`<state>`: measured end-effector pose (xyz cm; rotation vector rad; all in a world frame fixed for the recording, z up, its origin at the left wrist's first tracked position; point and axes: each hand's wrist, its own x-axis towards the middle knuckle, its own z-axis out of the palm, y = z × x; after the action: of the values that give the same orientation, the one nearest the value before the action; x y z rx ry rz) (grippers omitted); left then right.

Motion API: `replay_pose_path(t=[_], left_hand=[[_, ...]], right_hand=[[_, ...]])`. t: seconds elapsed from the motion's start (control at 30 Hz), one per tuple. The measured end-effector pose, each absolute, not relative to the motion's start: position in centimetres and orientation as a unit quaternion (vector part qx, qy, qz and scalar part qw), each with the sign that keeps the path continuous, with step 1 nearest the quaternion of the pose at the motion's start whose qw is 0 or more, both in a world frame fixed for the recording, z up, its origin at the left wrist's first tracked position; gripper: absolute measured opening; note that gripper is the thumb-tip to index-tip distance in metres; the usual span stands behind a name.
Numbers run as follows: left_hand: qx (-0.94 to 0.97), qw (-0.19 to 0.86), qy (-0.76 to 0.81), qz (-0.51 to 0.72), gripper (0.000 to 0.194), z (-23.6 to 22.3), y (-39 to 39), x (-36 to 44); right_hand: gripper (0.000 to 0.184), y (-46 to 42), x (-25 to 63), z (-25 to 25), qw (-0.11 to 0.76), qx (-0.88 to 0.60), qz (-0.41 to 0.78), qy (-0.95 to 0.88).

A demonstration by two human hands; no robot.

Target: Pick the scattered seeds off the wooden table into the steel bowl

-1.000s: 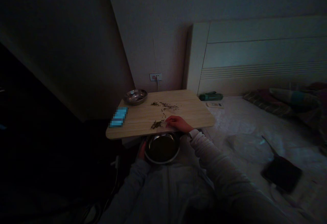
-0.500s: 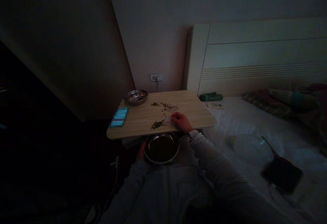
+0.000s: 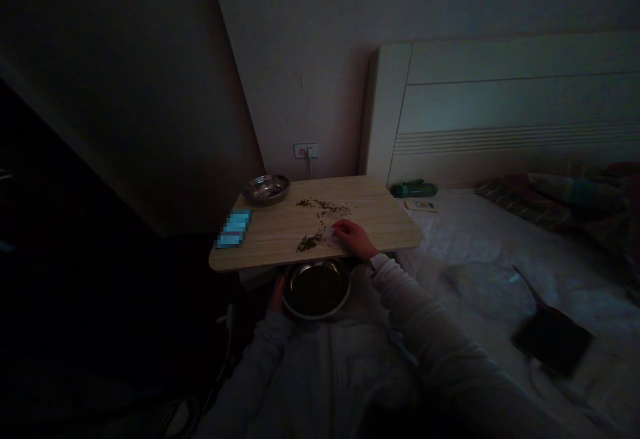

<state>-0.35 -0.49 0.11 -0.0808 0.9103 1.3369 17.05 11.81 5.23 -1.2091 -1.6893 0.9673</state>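
Note:
The room is dim. My left hand (image 3: 277,294) grips the rim of a steel bowl (image 3: 316,288) held just below the front edge of a small wooden table (image 3: 280,225). My right hand (image 3: 353,237) rests on the tabletop with fingers curled, beside a small pile of dark bits (image 3: 309,243); what its fingers hold, if anything, is too dark to make out. More dark bits (image 3: 324,207) lie scattered further back on the table.
A second steel bowl (image 3: 267,189) sits at the table's back left, a blue card-like item (image 3: 234,229) at its left edge. A wall socket (image 3: 305,151) is behind. A bed with a green bottle (image 3: 413,189), a remote (image 3: 421,205) and a dark flat object (image 3: 552,341) lies right.
My right hand drew back to the right from the small pile, then slid slightly left toward it again. The bowl stays under the table edge.

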Motion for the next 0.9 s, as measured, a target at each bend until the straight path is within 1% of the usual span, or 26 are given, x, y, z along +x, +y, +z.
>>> replay_pose_path(t=[0.17,0.33,0.47,0.63,0.77,0.9], left_hand=[[-0.028,0.69,0.399,0.604,0.053,-0.6,-0.4,-0.6],[-0.032,0.685,0.401,0.608,0.052,-0.4,-0.4,-0.6],[-0.029,0.692,0.402,0.599,0.055,-0.3,-0.4,-0.6],[-0.02,0.678,0.417,0.605,0.055,-0.4,-0.2,-0.8],[-0.022,0.704,0.404,0.584,0.057,0.2,-0.4,-0.6],[-0.02,0.693,0.396,0.602,0.054,0.5,-0.4,-0.5]], right_hand=[[0.017,11.4,17.0,5.7,0.408,-0.479,0.413,-0.658],[0.017,11.2,17.0,6.1,0.41,-0.483,0.43,-0.644],[0.018,11.0,17.1,6.3,0.408,-0.483,0.439,-0.639],[0.016,11.0,17.0,6.0,0.406,-0.48,0.419,-0.655],[0.016,11.0,17.0,5.9,0.393,-0.481,0.41,-0.668],[0.017,11.0,17.2,6.1,0.4,-0.492,0.378,-0.674]])
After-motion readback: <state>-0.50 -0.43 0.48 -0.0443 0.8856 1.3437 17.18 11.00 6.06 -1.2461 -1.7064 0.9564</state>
